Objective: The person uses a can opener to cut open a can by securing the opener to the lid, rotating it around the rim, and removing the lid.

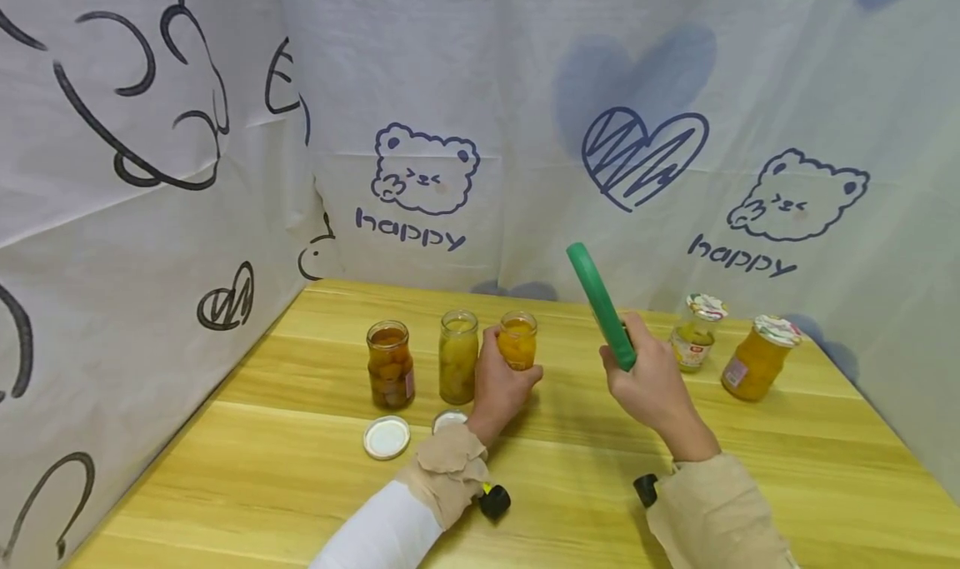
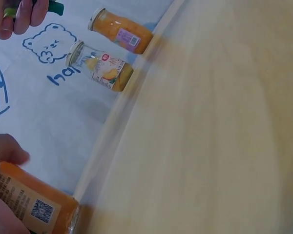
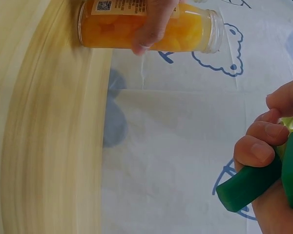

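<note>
My left hand (image 1: 504, 379) grips a lidless glass jar of orange-yellow fruit (image 1: 517, 341), fingers wrapped round its side. In the right wrist view this jar (image 3: 180, 34) stands on the table with its mouth uncovered; a printed label with a square code faces the left wrist camera. Raised above the table, my right hand (image 1: 651, 377) holds a green-handled tool (image 1: 600, 302), one long green bar pointing up and away. Two green arms of the tool (image 3: 249, 187) show in the right wrist view; its exact kind I cannot tell.
Left of the held jar stand an uncovered jar of pale green fruit (image 1: 458, 361) and one of dark reddish fruit (image 1: 390, 369). Before them lie a white lid (image 1: 386, 437) and another lid (image 1: 448, 420), partly behind my wrist. Two lidded jars, yellowish (image 1: 693, 340) and orange (image 1: 756, 365), stand right.
</note>
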`<state>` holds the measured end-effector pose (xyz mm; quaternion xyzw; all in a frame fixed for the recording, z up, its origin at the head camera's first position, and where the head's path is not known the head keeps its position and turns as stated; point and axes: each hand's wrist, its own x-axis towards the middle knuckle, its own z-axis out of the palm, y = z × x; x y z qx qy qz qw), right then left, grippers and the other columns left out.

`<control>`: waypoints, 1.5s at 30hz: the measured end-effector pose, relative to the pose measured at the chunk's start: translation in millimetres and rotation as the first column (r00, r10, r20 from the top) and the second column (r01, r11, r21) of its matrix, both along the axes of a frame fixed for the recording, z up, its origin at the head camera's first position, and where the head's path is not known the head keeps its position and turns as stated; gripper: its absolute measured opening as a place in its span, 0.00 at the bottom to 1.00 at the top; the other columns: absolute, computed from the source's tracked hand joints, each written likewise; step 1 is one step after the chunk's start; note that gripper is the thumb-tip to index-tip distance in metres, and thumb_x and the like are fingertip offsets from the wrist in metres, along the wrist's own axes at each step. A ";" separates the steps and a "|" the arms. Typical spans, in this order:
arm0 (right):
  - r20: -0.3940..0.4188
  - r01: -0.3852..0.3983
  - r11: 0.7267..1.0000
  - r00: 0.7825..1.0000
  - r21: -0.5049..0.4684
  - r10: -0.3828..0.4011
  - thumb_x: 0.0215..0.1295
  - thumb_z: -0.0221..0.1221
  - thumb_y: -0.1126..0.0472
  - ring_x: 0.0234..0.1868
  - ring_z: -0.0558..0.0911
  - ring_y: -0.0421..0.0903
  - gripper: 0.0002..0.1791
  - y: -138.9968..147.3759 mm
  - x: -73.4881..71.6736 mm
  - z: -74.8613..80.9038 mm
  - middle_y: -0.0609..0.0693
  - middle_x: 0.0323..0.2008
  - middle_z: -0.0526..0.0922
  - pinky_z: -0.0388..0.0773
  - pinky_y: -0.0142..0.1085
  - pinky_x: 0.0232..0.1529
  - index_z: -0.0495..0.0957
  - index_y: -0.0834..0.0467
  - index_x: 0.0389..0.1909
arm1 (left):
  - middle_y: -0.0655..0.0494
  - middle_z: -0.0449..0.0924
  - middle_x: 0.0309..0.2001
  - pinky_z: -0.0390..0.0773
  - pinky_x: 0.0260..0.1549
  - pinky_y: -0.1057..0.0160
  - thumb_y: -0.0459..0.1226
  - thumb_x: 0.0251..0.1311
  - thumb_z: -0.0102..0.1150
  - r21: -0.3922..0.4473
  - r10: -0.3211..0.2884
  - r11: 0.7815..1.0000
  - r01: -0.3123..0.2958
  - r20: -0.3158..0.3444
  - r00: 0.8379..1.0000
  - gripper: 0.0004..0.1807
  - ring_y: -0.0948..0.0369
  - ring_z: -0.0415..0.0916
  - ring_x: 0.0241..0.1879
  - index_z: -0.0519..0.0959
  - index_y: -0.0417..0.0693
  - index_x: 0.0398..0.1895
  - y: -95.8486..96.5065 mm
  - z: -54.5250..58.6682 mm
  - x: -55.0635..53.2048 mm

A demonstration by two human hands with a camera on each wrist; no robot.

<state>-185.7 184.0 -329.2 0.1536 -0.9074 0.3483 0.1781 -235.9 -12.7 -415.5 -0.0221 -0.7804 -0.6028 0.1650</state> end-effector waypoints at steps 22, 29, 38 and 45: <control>0.018 -0.004 1.000 1.000 0.006 0.004 0.71 0.57 0.67 0.18 0.68 0.46 0.12 -0.7 -1.6 -1.4 0.49 0.19 0.65 0.66 0.39 0.27 0.71 0.59 0.53 | 0.46 0.79 0.55 0.83 0.47 0.58 0.40 0.54 0.72 0.015 0.083 0.997 -0.082 -0.111 0.990 0.40 0.55 0.80 0.46 0.65 0.45 0.69 5.9 14.1 11.5; 0.033 0.001 1.000 0.999 0.008 -0.001 0.71 0.57 0.67 0.16 0.68 0.45 0.12 -0.4 -1.0 -0.1 0.46 0.18 0.61 0.66 0.38 0.26 0.71 0.59 0.53 | 0.42 0.71 0.68 0.81 0.61 0.50 0.40 0.54 0.73 -0.044 0.080 0.995 -0.094 -0.260 0.962 0.46 0.49 0.77 0.58 0.61 0.44 0.74 6.4 21.0 12.5; -0.002 0.000 1.000 1.000 0.007 0.000 0.70 0.57 0.68 0.15 0.69 0.44 0.13 0.1 -0.5 -0.9 0.46 0.16 0.62 0.67 0.38 0.25 0.72 0.60 0.53 | 0.44 0.67 0.73 0.73 0.72 0.48 0.39 0.55 0.73 -0.141 0.028 0.984 -0.106 -0.471 0.882 0.49 0.47 0.70 0.71 0.57 0.42 0.77 5.1 30.2 18.2; -0.001 -0.044 0.998 0.999 -0.045 0.044 0.67 0.59 0.68 0.25 0.76 0.47 0.19 -2.8 -1.1 0.2 0.62 0.34 0.83 0.72 0.40 0.31 0.73 0.65 0.58 | 0.36 0.70 0.67 0.72 0.73 0.49 0.34 0.48 0.76 -0.331 -0.173 0.927 -0.174 -0.792 0.585 0.46 0.43 0.69 0.72 0.62 0.32 0.69 6.8 47.8 24.2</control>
